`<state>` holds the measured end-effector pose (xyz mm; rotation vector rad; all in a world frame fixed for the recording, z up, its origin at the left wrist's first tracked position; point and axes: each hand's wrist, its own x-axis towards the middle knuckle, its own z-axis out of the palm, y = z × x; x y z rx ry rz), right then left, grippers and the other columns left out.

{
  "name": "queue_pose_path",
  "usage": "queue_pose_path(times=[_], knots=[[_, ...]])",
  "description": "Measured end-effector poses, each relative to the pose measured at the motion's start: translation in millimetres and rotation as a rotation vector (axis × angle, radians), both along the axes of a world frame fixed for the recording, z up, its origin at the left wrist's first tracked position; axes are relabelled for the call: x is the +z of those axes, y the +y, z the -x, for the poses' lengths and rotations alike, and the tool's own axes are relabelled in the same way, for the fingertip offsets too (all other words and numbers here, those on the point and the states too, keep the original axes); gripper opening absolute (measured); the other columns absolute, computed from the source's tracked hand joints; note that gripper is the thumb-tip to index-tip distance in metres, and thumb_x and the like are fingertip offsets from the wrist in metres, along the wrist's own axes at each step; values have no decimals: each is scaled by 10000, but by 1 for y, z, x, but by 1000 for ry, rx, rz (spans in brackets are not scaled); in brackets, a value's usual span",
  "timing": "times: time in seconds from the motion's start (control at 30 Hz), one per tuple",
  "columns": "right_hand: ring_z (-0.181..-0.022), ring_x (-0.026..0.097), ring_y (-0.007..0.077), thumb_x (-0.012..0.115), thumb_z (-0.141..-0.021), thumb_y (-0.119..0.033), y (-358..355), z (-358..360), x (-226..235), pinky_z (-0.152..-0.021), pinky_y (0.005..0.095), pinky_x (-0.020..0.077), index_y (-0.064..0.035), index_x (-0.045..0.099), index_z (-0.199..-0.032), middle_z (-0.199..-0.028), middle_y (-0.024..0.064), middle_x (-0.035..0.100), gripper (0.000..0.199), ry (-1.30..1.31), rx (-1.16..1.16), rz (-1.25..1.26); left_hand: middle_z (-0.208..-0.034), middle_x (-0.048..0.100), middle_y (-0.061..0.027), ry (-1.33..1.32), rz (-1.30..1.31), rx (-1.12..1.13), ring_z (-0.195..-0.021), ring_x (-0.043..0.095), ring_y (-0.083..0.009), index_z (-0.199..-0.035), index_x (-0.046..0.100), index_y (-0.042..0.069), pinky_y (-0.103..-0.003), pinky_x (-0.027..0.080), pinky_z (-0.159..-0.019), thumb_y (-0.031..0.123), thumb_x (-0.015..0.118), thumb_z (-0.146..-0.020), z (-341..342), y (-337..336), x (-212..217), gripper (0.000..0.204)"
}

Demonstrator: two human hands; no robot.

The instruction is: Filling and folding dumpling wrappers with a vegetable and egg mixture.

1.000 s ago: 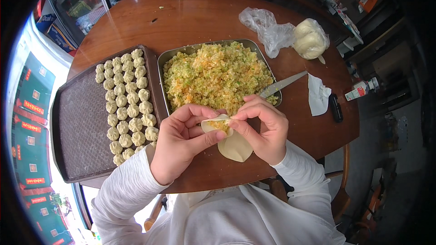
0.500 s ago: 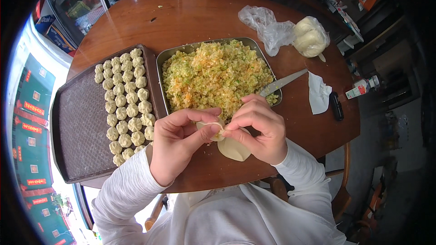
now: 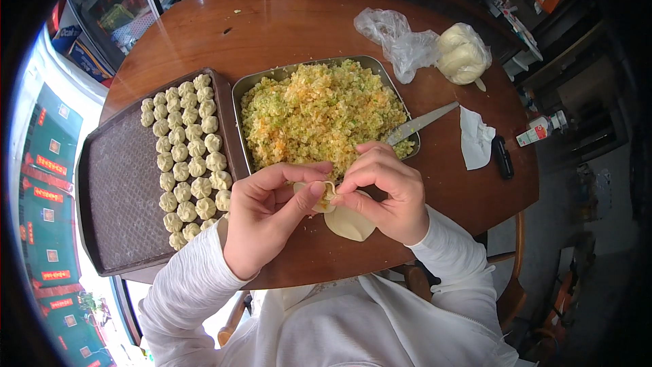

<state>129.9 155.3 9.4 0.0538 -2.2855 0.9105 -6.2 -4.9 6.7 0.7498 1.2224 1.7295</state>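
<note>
brown wooden table (image 3: pixel 204 41), with a part-pleated dumpling (image 3: pixel 329 198) pinched between two hands near its front edge.
the left hand (image 3: pixel 268 214), fingers curled and thumb pressed in, cradles the dumpling's side, seemingly to contain its stuffing; the right hand (image 3: pixel 387 197) has thumb and forefinger drawn together on its rim, perhaps to hold a fold. a flat wrapper (image 3: pixel 350 225) lies just below, and the metal pan (image 3: pixel 238 95) of chopped filling (image 3: pixel 319 112) sits just beyond, both probably for a short reach. on the left, pleated dumplings (image 3: pixel 197 166) fill one side of a dark tray (image 3: pixel 129 197) in rows, likely to save room.
</note>
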Motion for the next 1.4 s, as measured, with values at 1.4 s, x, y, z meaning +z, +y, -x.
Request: queue_pose_path(times=[1.4], knots=[[-898,577,269,678,-860,-69,-1,0,-4,-946,458,417,-78,602,-939,-927,46,610,109,-48,-16,-152,-1230,621,-170,33,-58,-13,-1078,638,-169,-1085,558,-33,-286,544,-920,-22,626,-929,-1,1,-8,170]])
